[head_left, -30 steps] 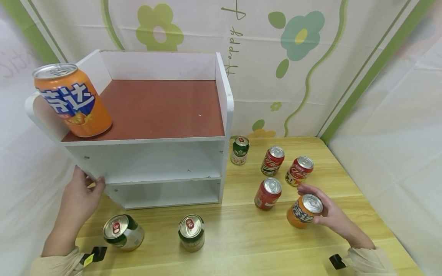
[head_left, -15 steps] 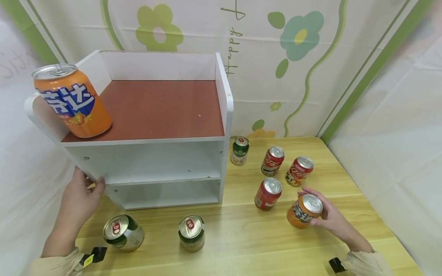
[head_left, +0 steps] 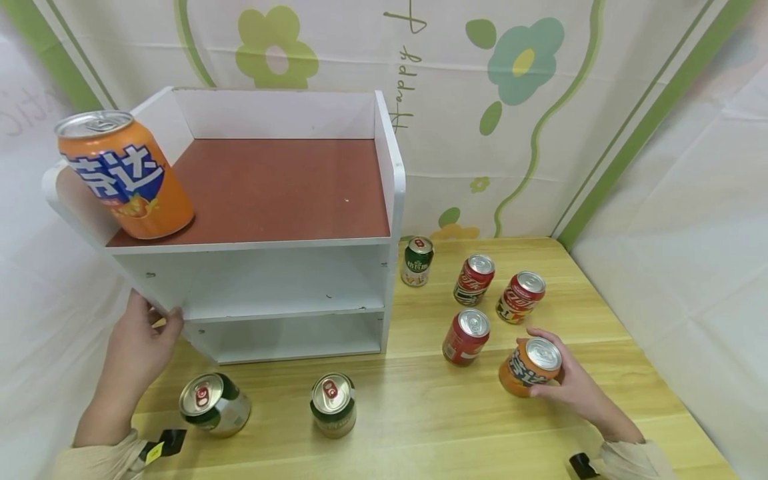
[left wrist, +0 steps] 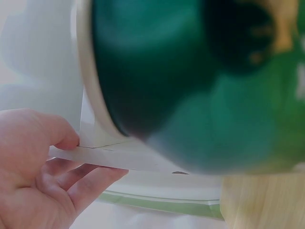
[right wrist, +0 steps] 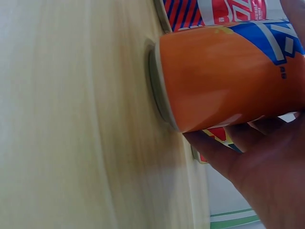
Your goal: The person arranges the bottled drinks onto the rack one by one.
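In the head view my left hand [head_left: 139, 343] pinches the front edge of the left side panel of a white two-level shelf unit [head_left: 288, 312]. The left wrist view has the thumb on one face of that panel [left wrist: 143, 160] and the fingers on the other. A blurred green can [left wrist: 190, 90] fills much of this view. At the right, my right hand [head_left: 576, 390] holds an orange soda can [head_left: 521, 375] standing on the table, fingers behind it and thumb in front. From the right wrist, the can's base [right wrist: 162, 90] shows right at the wood surface.
Another orange can [head_left: 141, 187] stands on the shelf's red top [head_left: 288, 187]. Red cola cans [head_left: 465, 341] stand behind the right hand. Green-and-white cans stand front left [head_left: 225, 410], front middle [head_left: 333, 410] and beside the shelf [head_left: 417, 263]. Fabric walls [head_left: 672, 220] enclose the wooden table [head_left: 432, 427].
My right thumb has moved left across the front of the orange can, and the right wrist has shifted slightly left. The left hand, shelf and cans stay in place.
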`<state>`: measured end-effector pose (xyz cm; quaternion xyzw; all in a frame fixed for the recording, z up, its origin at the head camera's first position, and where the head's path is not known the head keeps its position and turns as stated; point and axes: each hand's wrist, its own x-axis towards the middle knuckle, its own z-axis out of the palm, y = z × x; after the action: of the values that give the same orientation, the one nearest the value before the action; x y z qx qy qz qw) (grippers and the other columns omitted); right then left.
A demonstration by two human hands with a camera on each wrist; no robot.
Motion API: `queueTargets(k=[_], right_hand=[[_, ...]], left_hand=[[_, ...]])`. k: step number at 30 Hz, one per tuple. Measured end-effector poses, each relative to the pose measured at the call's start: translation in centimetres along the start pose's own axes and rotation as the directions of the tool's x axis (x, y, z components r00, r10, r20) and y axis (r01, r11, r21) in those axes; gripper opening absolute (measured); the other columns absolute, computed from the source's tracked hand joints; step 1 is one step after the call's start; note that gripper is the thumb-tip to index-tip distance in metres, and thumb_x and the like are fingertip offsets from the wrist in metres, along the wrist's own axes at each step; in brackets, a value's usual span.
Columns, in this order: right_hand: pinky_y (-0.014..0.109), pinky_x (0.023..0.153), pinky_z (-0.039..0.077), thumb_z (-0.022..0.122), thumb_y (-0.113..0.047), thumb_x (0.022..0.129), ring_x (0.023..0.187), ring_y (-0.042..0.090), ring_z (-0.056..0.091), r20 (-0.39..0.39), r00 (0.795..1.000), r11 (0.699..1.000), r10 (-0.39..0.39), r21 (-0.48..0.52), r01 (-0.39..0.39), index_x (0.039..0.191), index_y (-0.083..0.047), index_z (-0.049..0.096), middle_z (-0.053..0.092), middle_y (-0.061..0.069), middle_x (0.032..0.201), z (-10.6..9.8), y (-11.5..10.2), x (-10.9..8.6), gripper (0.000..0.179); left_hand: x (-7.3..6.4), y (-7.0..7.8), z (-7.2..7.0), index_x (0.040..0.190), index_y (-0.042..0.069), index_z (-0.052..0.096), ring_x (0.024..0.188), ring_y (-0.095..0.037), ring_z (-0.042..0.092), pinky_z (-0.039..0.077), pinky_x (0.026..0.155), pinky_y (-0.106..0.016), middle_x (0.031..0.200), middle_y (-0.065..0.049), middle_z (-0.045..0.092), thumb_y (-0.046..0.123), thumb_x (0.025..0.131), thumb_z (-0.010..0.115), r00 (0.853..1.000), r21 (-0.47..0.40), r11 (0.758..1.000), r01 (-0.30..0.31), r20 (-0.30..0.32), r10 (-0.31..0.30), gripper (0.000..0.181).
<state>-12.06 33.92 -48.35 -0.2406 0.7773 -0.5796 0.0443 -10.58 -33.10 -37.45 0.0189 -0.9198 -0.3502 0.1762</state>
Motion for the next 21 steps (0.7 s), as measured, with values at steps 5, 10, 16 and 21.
queueTargets(k=[5, 10, 16, 21], right_hand=[[0.019, 0.096, 0.047, 0.077, 0.022, 0.072, 0.123, 0.002, 0.056, -0.047, 0.999, 0.998, 0.022, -0.059, -0.025, 0.150, 0.005, 0.030, 0.058, -0.008, 0.141, 0.27, 0.00, 0.00, 0.093], [0.018, 0.093, 0.049, 0.075, 0.016, 0.080, 0.118, -0.001, 0.057, -0.091, 0.993, 0.993, 0.070, -0.093, -0.079, 0.149, 0.004, 0.033, 0.060, -0.015, 0.135, 0.56, -0.41, 0.11, 0.082], [0.019, 0.091, 0.050, 0.076, 0.008, 0.085, 0.115, -0.003, 0.057, -0.131, 0.983, 0.983, 0.125, -0.121, -0.141, 0.147, 0.005, 0.035, 0.061, -0.020, 0.130, 0.79, -0.56, 0.09, 0.074], [0.019, 0.091, 0.050, 0.075, 0.007, 0.086, 0.115, -0.002, 0.058, -0.130, 0.983, 0.981, 0.126, -0.128, -0.143, 0.146, 0.003, 0.036, 0.062, -0.019, 0.129, 0.71, -0.50, 0.09, 0.072]], left_hand=[[-0.04, 0.04, -0.04, 0.150, -0.002, 0.024, 0.114, -0.065, 0.053, 0.051, 0.079, -0.060, 0.140, -0.040, 0.045, 0.007, 0.102, 0.051, 1.000, 0.002, 1.000, 0.003, -0.002, -0.003, 0.056], [-0.07, 0.10, -0.11, 0.151, -0.001, 0.024, 0.114, -0.065, 0.052, 0.051, 0.072, -0.010, 0.141, -0.040, 0.044, 0.008, 0.102, 0.051, 1.000, -0.019, 1.000, 0.007, -0.002, -0.007, 0.057], [-0.04, 0.04, -0.10, 0.151, -0.001, 0.024, 0.115, -0.064, 0.052, 0.037, 0.069, 0.001, 0.141, -0.039, 0.044, 0.009, 0.102, 0.051, 1.000, -0.026, 1.000, 0.003, -0.001, -0.003, 0.057], [-0.05, -0.10, -0.01, 0.151, -0.001, 0.025, 0.115, -0.064, 0.052, 0.037, 0.069, 0.001, 0.141, -0.039, 0.044, 0.008, 0.102, 0.051, 1.000, -0.023, 1.000, 0.001, 0.003, -0.001, 0.056]])
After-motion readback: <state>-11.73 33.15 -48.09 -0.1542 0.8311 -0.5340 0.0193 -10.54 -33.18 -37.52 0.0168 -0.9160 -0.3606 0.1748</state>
